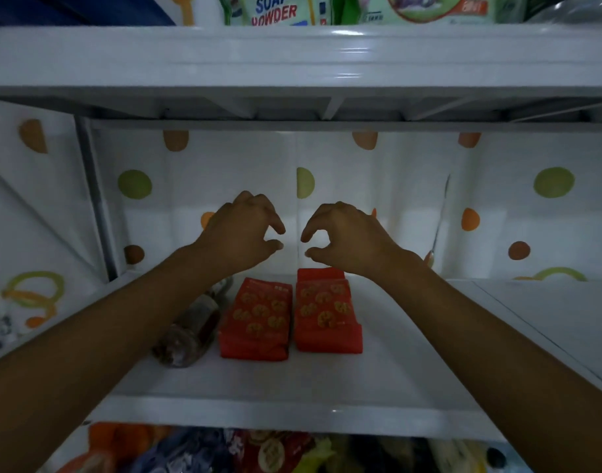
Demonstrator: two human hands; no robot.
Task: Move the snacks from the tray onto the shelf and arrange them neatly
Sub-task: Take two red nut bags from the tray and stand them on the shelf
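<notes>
Two red snack packs printed with yellow cookies lie side by side on the white shelf [327, 380]: the left pack [257, 320] and the right pack [323, 315], which lies on top of another red pack showing behind it. My left hand [241, 233] and my right hand [347, 233] hover above and behind the packs. Both hold nothing, with fingers loosely curled and thumbs apart from the fingers. Below the shelf's front edge, more snack bags [269, 452] show, red with round cookies among them.
A clear plastic bottle [190, 329] lies on its side left of the red packs. The upper shelf [292, 63] carries soap powder bags [272, 10]. A dotted white sheet [497, 199] backs the shelf. The shelf's right half is bare.
</notes>
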